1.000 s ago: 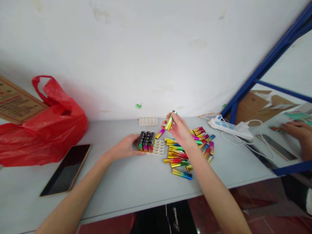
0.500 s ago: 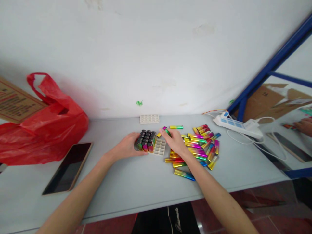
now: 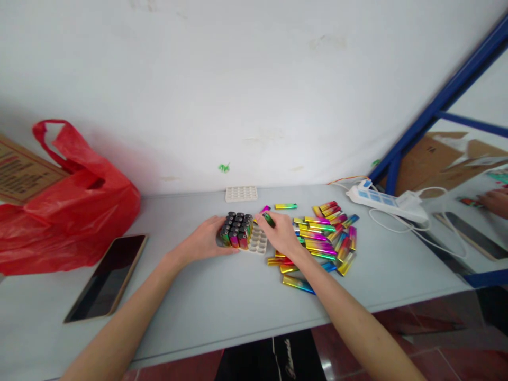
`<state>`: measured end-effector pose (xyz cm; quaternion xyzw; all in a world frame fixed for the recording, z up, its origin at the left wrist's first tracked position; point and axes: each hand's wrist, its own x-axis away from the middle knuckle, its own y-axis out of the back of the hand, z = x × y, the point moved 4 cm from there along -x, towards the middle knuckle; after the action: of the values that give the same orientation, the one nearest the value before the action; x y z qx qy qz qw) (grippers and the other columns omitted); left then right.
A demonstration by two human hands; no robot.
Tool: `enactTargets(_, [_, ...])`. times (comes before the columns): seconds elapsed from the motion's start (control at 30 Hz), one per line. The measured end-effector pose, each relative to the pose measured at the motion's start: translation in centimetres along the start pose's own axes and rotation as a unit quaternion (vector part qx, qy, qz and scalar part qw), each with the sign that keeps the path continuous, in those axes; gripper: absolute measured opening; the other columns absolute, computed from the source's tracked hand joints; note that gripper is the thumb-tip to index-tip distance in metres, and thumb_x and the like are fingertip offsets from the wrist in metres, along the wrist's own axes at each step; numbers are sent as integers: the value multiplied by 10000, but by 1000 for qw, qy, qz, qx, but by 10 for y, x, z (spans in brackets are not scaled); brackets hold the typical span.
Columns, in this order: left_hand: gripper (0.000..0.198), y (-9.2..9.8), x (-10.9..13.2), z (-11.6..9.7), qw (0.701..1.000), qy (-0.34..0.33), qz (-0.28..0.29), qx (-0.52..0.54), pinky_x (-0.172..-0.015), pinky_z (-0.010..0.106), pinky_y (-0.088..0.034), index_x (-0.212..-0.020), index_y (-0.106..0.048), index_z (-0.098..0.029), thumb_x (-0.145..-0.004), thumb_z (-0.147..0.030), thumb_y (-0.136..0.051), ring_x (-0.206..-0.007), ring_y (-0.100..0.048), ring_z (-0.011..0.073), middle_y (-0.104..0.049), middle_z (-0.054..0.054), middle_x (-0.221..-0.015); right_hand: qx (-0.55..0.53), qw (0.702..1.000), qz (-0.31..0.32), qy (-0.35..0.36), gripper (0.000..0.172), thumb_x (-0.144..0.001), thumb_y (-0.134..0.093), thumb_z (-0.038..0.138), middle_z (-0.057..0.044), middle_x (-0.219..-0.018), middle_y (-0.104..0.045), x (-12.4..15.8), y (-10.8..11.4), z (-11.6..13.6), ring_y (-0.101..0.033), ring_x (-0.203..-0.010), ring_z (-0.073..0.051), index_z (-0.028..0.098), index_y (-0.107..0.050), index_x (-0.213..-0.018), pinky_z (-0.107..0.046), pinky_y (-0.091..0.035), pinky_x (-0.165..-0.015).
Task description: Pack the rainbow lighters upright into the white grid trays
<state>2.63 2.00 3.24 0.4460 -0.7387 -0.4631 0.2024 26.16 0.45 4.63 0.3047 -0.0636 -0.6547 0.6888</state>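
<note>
Several shiny rainbow-coloured lighters (image 3: 237,230) stand close together, black ends up, in a white tray (image 3: 259,242) with rows of holes. My left hand (image 3: 207,236) is cupped around the left side of this group, its thumb along the front. The tray's right part shows bare holes. Just above that part, my right hand (image 3: 279,230) pinches one lighter (image 3: 269,219), whose dark end shows by the fingers. Its lower part is hidden by the hand. Beside and under my right forearm lies a loose pile of metallic lighters (image 3: 317,246).
A second white tray (image 3: 241,193) lies against the wall. At left are a phone (image 3: 106,278), a red plastic bag (image 3: 79,206) and a cardboard box (image 3: 27,174). A power strip (image 3: 387,203) with cables stands right, near a blue frame (image 3: 432,114). Another person's hand (image 3: 496,202) shows beyond.
My right hand has moved slightly left with the lighter, closer to the standing group, and the lighter's dark end now shows. My left hand keeps its place around the group.
</note>
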Motion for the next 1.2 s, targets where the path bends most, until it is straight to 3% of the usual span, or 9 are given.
enactTargets(0.1, [605, -1, 0, 0, 1000, -5, -4, 3, -947, 434, -588, -1099, -696, -227, -723, -669, -866, -1042, -738, 332, -773, 94, -1125, 3, 1000, 3, 5, 502, -1019, -549, 531, 38, -574, -432, 1, -1, 1, -397, -591, -140, 234, -445, -629, -307, -283, -617])
enactTargets(0.3, [657, -1, 0, 0, 1000, -5, -4, 4, -974, 445, -587, -1153, -704, -226, -719, -693, -865, -1052, -734, 335, -776, 103, -1149, 29, 999, 11, 4, 300, -982, -580, 337, 21, -615, -542, 2, -2, -2, -479, -607, -157, 225, -573, -704, -301, -334, -644])
enactTargets(0.53, [624, -1, 1, 0, 1000, 3, -10, 9, -927, 453, -596, -1132, -715, -226, -707, -651, -884, -1003, -735, 344, -782, 110, -1102, 52, 998, 10, 28, 348, -1092, -527, 518, -10, -743, -627, 0, 1, -2, -586, -726, -214, 251, -586, -876, -316, -405, -711])
enactTargets(0.67, [618, -1, 2, -1, 1000, 4, -15, 7, -941, 442, -595, -1134, -712, -245, -710, -665, -870, -1010, -736, 336, -777, 89, -1097, 76, 993, 2, 88, 346, -1127, -481, 484, -74, -949, -667, -2, 3, -5, -635, -918, -241, 236, -619, -930, -347, -480, -871])
enactTargets(0.77, [608, -1, 2, -1, 1000, 0, -13, 7, -922, 459, -596, -1111, -713, -217, -714, -645, -882, -989, -738, 351, -778, 115, -1074, 89, 990, -15, 108, 370, -1124, -503, 513, -85, -974, -646, -2, 7, -4, -638, -964, -254, 229, -648, -937, -365, -487, -917])
enactTargets(1.03, [611, -1, 2, -2, 1000, 0, -13, 14, -942, 483, -597, -1129, -705, -217, -718, -630, -890, -1007, -741, 363, -781, 130, -1087, 106, 992, 13, 65, 543, -1107, -504, 616, 6, -636, -531, -2, 6, -5, -514, -626, -193, 254, -506, -703, -327, -372, -656])
enactTargets(1.2, [612, 0, 1, -3, 1000, -8, -12, 15, -951, 488, -598, -1119, -712, -209, -715, -636, -884, -1022, -742, 366, -781, 130, -1104, 129, 989, 33, 63, 523, -1103, -536, 603, -5, -647, -589, -5, 1, -15, -517, -606, -186, 246, -560, -722, -319, -344, -643])
